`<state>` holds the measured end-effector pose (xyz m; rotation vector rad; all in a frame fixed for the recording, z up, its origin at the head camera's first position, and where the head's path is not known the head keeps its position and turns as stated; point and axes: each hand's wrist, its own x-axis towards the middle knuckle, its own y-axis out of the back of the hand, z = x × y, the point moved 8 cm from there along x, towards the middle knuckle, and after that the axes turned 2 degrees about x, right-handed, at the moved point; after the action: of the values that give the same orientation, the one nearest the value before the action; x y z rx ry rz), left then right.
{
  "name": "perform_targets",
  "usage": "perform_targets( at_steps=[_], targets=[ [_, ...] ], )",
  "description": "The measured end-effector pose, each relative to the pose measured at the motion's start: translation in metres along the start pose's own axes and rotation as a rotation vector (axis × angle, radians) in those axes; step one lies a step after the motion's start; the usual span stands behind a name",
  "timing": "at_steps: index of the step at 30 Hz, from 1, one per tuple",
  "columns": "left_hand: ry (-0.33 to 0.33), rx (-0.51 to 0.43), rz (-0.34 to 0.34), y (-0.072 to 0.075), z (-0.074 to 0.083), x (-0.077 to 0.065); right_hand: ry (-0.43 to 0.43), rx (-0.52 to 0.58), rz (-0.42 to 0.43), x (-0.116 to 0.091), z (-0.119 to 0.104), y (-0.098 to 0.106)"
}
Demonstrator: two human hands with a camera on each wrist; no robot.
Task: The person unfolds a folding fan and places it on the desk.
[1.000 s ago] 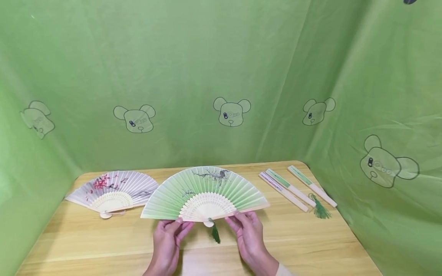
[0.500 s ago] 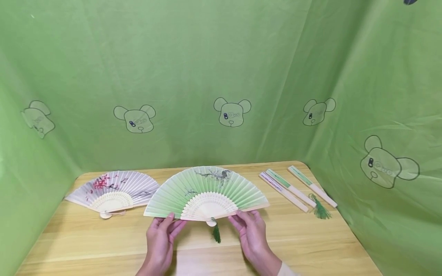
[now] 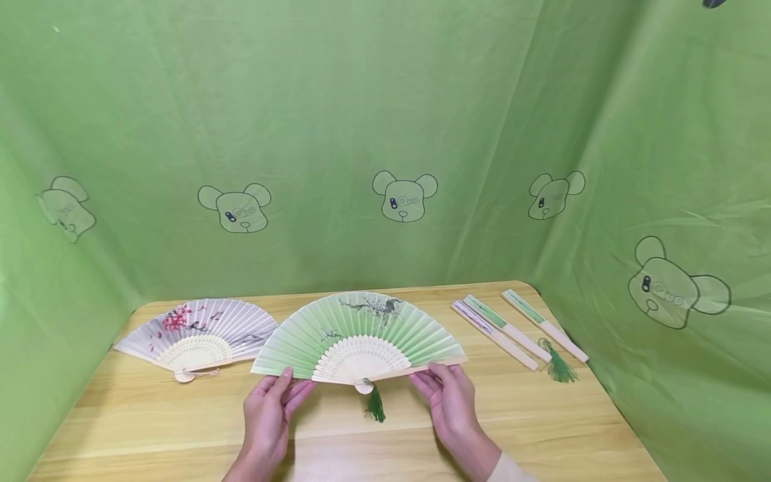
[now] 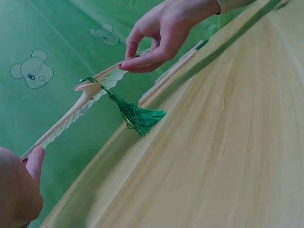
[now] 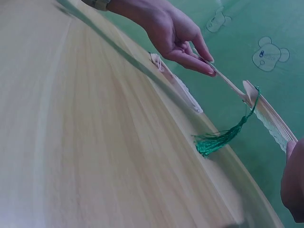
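A green folding fan (image 3: 361,328), spread wide and printed with a dark branch, is held up over the table by both hands. My left hand (image 3: 268,408) pinches its lower left edge, thumb on the front face. At the lower right edge my right hand (image 3: 448,402) pinches the outer rib in the same way. The pale ribs meet at a rounded pivot, from which a green tassel (image 3: 375,405) hangs between the hands. In the left wrist view the fan (image 4: 61,121) is seen nearly edge-on, its tassel (image 4: 137,116) dangling above the wood.
A spread grey-white fan with red blossoms (image 3: 199,335) lies at the table's left. On the right lie three folded fans, one with purple (image 3: 494,335) and two with green, beside a green tassel (image 3: 560,365). Green cloth walls (image 3: 325,134) surround the wooden table (image 3: 355,455).
Both hands have slid outward along the fan's lower edge, the left one leftward and the right one rightward. The fan stays spread in nearly the same place.
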<state>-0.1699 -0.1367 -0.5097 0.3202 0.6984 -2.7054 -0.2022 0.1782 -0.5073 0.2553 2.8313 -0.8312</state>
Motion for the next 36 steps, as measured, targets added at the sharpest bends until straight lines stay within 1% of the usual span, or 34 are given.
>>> perform_targets(
  at_steps=[9, 13, 17, 19, 24, 30, 33, 36],
  targets=[
    [0.041, 0.063, -0.005, 0.009, -0.008, 0.014, -0.007, -0.049, 0.031, 0.009, 0.0, 0.013],
    [0.052, 0.103, 0.005, 0.013, -0.01, 0.02, -0.019, -0.057, 0.049, 0.014, -0.001, 0.019],
    [0.055, 0.124, 0.007, 0.014, -0.01, 0.025, -0.018, -0.071, 0.042, 0.018, -0.001, 0.024],
    [0.061, 0.138, -0.003, 0.014, -0.011, 0.028, -0.014, -0.079, 0.037, 0.021, -0.002, 0.026],
    [0.071, 0.167, -0.012, 0.016, -0.011, 0.034, -0.01, -0.127, 0.039, 0.027, -0.006, 0.033],
    [0.071, 0.175, 0.009, 0.022, -0.009, 0.041, -0.042, -0.183, 0.044, 0.036, -0.011, 0.044],
    [0.077, 0.183, 0.014, 0.024, -0.009, 0.045, -0.063, -0.171, 0.039, 0.04, -0.012, 0.048],
    [0.087, 0.196, 0.005, 0.022, -0.009, 0.049, -0.075, -0.16, 0.049, 0.045, -0.013, 0.054]
  ],
)
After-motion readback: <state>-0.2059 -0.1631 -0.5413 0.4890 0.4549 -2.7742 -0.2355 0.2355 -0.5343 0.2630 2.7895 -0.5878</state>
